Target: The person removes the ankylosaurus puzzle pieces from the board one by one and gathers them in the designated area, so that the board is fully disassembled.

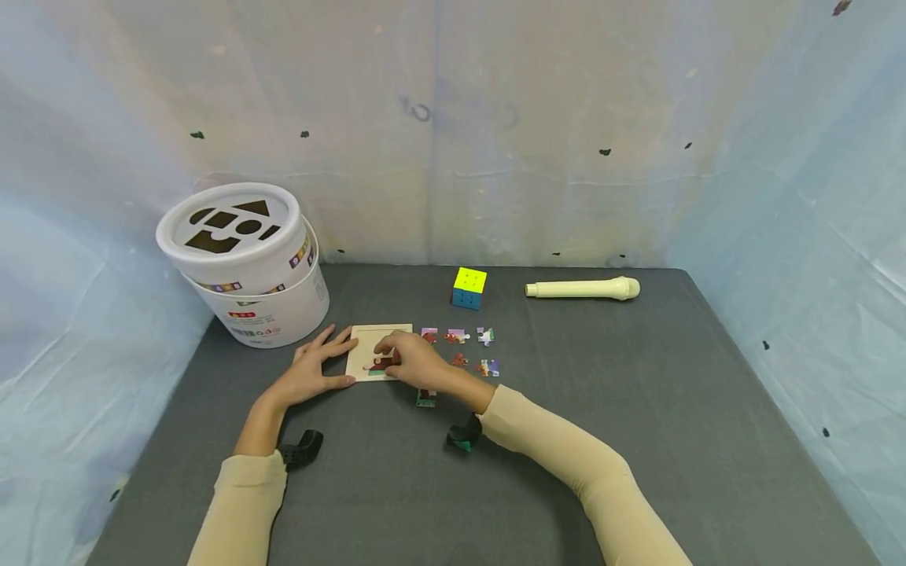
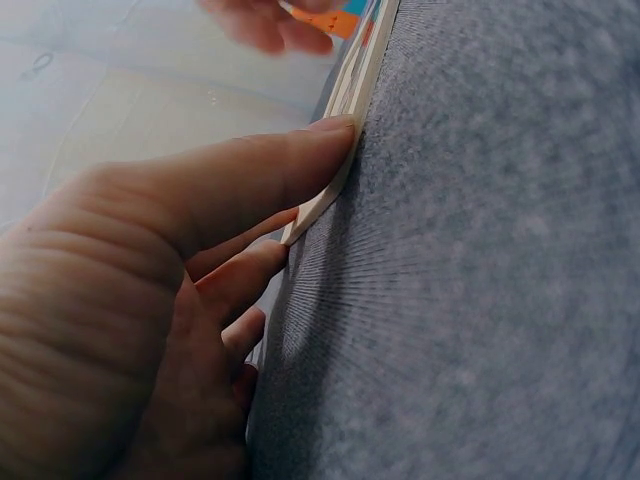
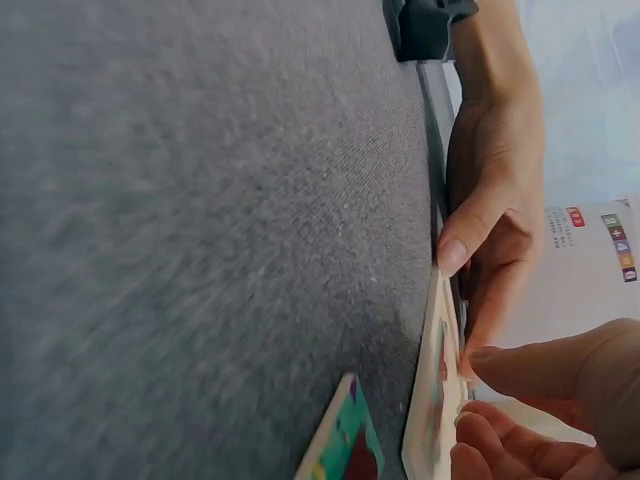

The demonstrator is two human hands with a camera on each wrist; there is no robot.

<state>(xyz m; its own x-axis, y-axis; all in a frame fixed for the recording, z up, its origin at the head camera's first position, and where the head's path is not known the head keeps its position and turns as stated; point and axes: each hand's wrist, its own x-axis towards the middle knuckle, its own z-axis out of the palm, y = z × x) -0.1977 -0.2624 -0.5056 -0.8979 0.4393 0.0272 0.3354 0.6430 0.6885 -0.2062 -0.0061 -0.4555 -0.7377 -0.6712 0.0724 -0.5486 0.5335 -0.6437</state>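
Observation:
A light wooden puzzle board (image 1: 366,339) lies on the table, with dark red and green pieces (image 1: 381,364) set along its near side. My left hand (image 1: 311,373) steadies the board's left side with fingers spread and extended. Its thumb (image 2: 300,165) presses the near edge; a fingertip touches the corner. Over the right part of the board hovers my right hand (image 1: 419,363), fingers bent loosely. In the right wrist view its thumb and fingers (image 3: 500,440) are apart, with nothing visible between them. The right hand hides part of the board.
Loose puzzle pieces (image 1: 457,336) lie right of the board, and a green-edged piece (image 1: 426,398) sits near its lower right corner. A cube puzzle (image 1: 469,288) and a cream toy microphone (image 1: 582,288) lie farther back. Nested white buckets (image 1: 283,318) stand at the back left.

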